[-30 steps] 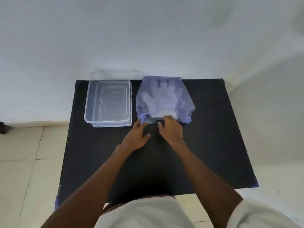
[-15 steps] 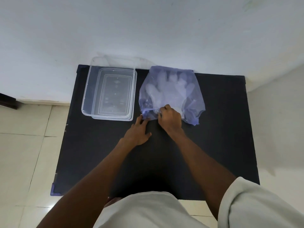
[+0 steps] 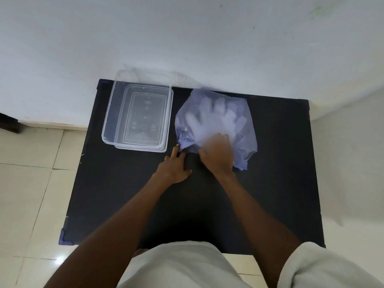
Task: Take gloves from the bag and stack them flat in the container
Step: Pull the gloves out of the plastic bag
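The pale gloves (image 3: pixel 216 119) are lying limp inside the thin, crinkly blue plastic bag (image 3: pixel 245 121) right of the empty clear container (image 3: pixel 108 125) on the black desk (image 3: pixel 280 163). They are probably light, soft and slippery, best taken at the cuffs. The right hand (image 3: pixel 216 156) is reaching into the bag's near mouth, its grip hidden, while the left hand (image 3: pixel 174 167) is pinching the bag's corner.

A single head-worn wide-angle camera looked steeply down and forward over the black table (image 3: pixel 124 194), which filled the middle of the frame. It sat close above the table's near edge, so the wearer's forearms and pale clothing crowded the bottom. Beyond the table's far edge the white wall (image 3: pixel 187 38) rose; tiled floor (image 3: pixel 31 183) showed left of the table.
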